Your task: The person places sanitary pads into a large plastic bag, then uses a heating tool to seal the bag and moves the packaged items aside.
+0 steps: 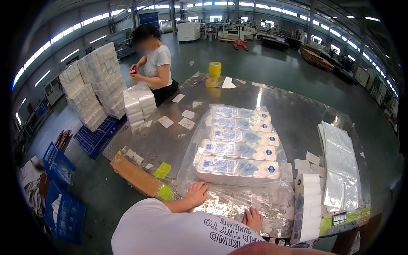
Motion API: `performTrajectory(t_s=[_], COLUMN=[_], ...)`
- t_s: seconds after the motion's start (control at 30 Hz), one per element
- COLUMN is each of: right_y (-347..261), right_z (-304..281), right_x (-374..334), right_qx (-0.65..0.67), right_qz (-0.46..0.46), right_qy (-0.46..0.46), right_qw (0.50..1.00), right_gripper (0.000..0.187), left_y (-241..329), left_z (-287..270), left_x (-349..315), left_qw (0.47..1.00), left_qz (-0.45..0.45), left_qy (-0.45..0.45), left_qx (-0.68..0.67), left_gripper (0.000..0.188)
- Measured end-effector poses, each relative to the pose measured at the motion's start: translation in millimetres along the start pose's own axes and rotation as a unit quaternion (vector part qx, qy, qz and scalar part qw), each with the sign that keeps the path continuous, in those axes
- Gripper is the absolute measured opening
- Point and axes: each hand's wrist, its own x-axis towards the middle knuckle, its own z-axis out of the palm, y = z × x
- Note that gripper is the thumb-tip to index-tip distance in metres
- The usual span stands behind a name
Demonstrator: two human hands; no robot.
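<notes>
Several wrapped packs of white paper rolls (238,149) lie in rows inside a large clear plastic bag (190,163) on the metal-topped table in front of me. My left hand (196,194) is at the near left corner of the bag, its fingers closed at the loose film beside the nearest pack. Lower and to the right, my right hand (254,219) rests on the table's near edge, fingers extended, apart from the packs. One more pack of rolls (307,208) lies lengthwise to the right of that hand.
Flat clear bags (340,165) are stacked at the table's right side. Yellow tape rolls (214,72) stand at the far edge. A cardboard piece (135,174) lines the left edge. Beyond it, a co-worker (157,66) holds an orange-and-black tool near bagged bundles (139,104).
</notes>
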Motion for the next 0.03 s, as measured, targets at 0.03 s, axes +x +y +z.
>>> performTrajectory(t_s=[0.03], right_y=[0.7], right_z=[0.2], right_x=[-0.5], right_qx=[-0.001], right_qz=[0.003], right_qy=[0.0], right_qw=[1.0], right_gripper=[0.041], left_y=[0.1], left_z=[0.8], left_x=[1.3], left_qw=[1.0], left_qz=[0.004], left_qy=[0.0], left_qx=[-0.001], left_gripper=[0.041])
